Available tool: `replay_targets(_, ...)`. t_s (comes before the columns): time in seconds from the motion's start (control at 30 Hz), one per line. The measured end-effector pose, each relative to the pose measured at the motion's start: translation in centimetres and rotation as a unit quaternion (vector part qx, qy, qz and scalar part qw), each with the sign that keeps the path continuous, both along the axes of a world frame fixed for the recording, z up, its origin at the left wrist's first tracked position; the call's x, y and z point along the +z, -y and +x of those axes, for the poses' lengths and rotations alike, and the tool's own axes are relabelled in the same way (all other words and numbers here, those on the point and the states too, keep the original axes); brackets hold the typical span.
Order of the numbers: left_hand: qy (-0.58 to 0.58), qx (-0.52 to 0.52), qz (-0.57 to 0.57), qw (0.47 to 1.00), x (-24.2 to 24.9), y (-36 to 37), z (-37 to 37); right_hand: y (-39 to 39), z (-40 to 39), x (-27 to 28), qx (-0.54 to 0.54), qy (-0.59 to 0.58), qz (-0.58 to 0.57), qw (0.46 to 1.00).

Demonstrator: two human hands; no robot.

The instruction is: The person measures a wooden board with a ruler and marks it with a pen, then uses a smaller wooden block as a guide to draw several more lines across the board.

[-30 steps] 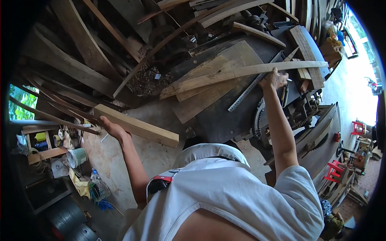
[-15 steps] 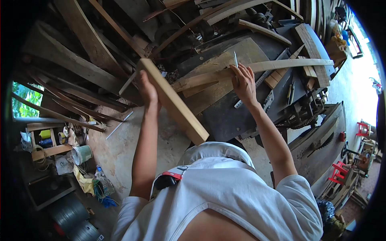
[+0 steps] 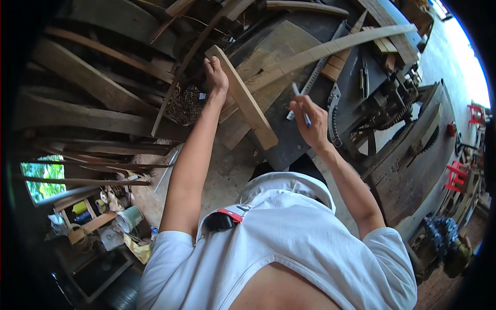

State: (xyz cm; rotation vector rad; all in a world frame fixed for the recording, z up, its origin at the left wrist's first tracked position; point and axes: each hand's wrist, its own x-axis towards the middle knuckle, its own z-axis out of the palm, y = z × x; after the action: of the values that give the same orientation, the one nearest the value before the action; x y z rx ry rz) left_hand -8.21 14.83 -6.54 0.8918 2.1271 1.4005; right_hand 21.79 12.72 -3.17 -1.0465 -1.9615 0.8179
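Note:
My left hand [image 3: 217, 80] is closed on the upper end of a flat wooden board [image 3: 247, 101], gripping its left edge. The board slants down toward my waist over the dark worktable [image 3: 287, 150]. In my right hand [image 3: 313, 124], fingers curled, is a slim pen [image 3: 296, 90] with a pale end pointing up and some blue near the fingers. Just beyond that hand, a long curved wooden piece [image 3: 320, 53] lies across the worktable, its near end partly behind the board.
A perforated metal strip [image 3: 323, 61] and a curved toothed metal part [image 3: 335, 111] lie to the right. Rough planks [image 3: 88, 77] crowd the left side. Beside the table stands a machine with a chain [image 3: 398, 113]. Lower left is a bucket [image 3: 129, 219].
The board has tilted, showing more of its broad face, and its lower end is farther from my waist. My right hand has come off the curved piece and moved nearer me with the pen.

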Motion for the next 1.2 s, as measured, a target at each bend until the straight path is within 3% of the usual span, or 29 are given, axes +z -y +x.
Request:
replay_targets(0.07,0.001,0.013,-0.031,0.999,-1.4,-0.4,-0.2,0.9,1.0,0.1,0.066,-0.045,-0.004,0.997)
replay_targets(0.13,0.009,0.003,-0.049,0.999,-1.1,-0.3,0.4,1.6,1.6,0.9,0.064,-0.03,-0.027,0.997)
replay_targets(0.2,0.003,-0.001,-0.024,1.0,-1.1,-0.3,0.1,2.1,1.7,0.5,0.067,-0.047,0.029,0.996)
replay_targets(0.4,-0.047,0.049,-0.047,0.997,-1.9,-0.4,0.0,2.2,-0.3,0.4,0.043,-0.102,-0.071,0.991)
replay_targets(0.6,-0.061,0.054,-0.081,0.993,-0.1,-0.1,1.4,0.6,-3.5,0.6,0.092,-0.151,-0.119,0.977)
replay_targets(1.03,-0.069,0.048,-0.07,0.994,0.5,0.1,1.8,-1.6,-5.4,-0.4,0.12,-0.148,-0.136,0.972)
replay_targets(1.2,-0.071,0.055,-0.082,0.993,1.0,0.2,2.2,-2.7,-6.3,-0.4,0.146,-0.091,-0.122,0.977)
